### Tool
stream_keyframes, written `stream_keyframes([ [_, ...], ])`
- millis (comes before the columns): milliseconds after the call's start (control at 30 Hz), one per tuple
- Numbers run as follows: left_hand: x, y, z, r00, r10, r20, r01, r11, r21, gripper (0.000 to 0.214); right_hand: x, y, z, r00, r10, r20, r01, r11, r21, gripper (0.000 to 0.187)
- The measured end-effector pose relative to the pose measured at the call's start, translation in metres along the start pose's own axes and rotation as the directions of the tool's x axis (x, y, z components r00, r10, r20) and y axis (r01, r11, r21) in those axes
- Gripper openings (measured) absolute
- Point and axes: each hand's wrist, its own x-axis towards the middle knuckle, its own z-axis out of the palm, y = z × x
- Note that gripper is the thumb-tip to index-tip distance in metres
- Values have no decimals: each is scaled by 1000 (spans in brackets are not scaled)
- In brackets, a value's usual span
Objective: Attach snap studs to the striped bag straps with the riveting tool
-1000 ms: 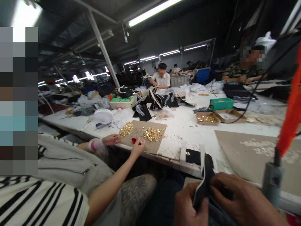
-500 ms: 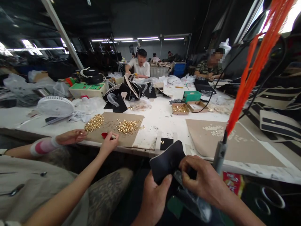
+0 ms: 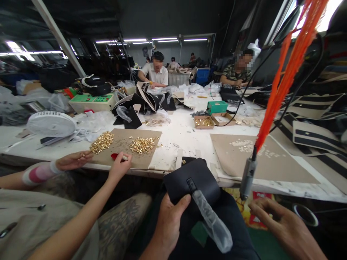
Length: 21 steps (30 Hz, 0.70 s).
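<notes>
My left hand point(image 3: 169, 220) grips a black leather piece point(image 3: 192, 182) at its lower edge, thumb on top. From that piece a strap wrapped in clear plastic point(image 3: 213, 224) hangs down over my lap. My right hand point(image 3: 282, 224) is off the piece, low at the right, fingers loosely curled with nothing in them. It lies just below a grey tool point(image 3: 247, 178) that hangs on an orange cord point(image 3: 287, 79). A small black piece with a gold stud point(image 3: 187, 160) lies on the table edge behind the leather piece.
A neighbour's two hands point(image 3: 119, 168) work at a brown board point(image 3: 127, 150) with piles of gold rings point(image 3: 142, 144). A second brown board point(image 3: 260, 160) lies to the right. A white fan point(image 3: 51, 123), boxes of gold parts point(image 3: 203, 122) and other workers lie beyond.
My right hand has let go of the black piece and dropped to the right. The piece now lies flat, with the plastic-wrapped strap hanging free. The view has tilted down a little.
</notes>
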Motion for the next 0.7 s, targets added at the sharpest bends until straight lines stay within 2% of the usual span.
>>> stream_keyframes([
  [67,1,0,1,1000,-9,0,9,1000,-6,62,2,5,0,987,98,-124,-96,995,16,44],
  [167,1,1,2,1000,-13,1,13,1000,3,63,8,5,3,910,218,-354,-190,975,113,47],
  [233,1,0,1,1000,-12,4,12,1000,10,62,11,4,7,867,249,-431,-196,967,165,48],
  [333,0,-2,0,1000,-8,7,8,1000,8,59,10,-3,13,834,251,-492,-194,967,165,50],
  [367,0,-2,0,1000,-8,6,8,1000,8,58,8,-7,14,833,235,-501,-181,971,155,49],
  [433,1,-3,3,1000,-17,6,17,1000,-3,58,4,-20,17,863,153,-482,-101,986,131,45],
  [500,4,0,7,1000,-30,0,29,999,-37,60,2,-38,17,897,12,-442,47,991,122,37],
  [567,9,8,13,998,-50,-27,47,994,-95,62,4,-58,16,902,-106,-418,182,973,145,30],
  [633,15,22,19,995,-73,-72,61,986,-156,61,10,-75,17,902,-142,-407,237,952,194,27],
  [700,21,38,23,988,-99,-118,73,976,-206,55,17,-84,22,924,-107,-368,214,940,265,31],
])
